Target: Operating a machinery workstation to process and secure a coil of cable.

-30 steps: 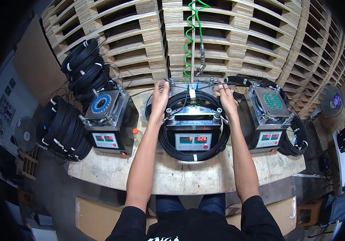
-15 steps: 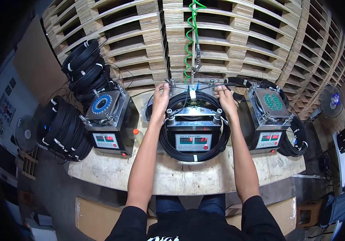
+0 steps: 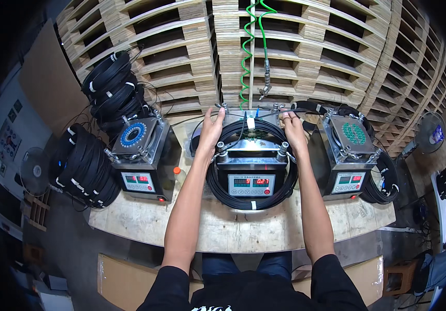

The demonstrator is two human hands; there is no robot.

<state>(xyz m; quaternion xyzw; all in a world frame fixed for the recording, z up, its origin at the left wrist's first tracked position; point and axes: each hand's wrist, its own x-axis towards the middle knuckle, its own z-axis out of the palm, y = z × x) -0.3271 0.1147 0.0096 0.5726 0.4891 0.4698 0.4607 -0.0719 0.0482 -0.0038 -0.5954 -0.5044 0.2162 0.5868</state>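
Note:
My left hand [image 3: 212, 130] is at the far left corner of the middle machine [image 3: 223, 181], its fingers around a thin black cable [image 3: 272, 113]. My right hand [image 3: 294, 133] has curled fingers on the cable at the far right corner. Some fingertips are hidden behind the hands. A coil of black cable [image 3: 252, 205], bound with white ties, loops around the machine's front and top between my forearms. Metal corner posts [image 3: 282, 150] rise from the machine, and its front panel has a lit red display.
Similar machines stand at left [image 3: 139, 179] with a blue ring of parts and right [image 3: 347, 179] with green ones. Stacked black coils [image 3: 85, 166] are at far left. A green spiral hose [image 3: 246, 57] and a metal air nozzle [image 3: 266, 83] hang before wooden pallets. An orange-capped bottle [image 3: 177, 171] stands beside my left forearm.
The hanging nozzle has swung to the right, away from the straight hose. My left hand has shifted slightly right and turned a little; my right hand stays at the far right corner.

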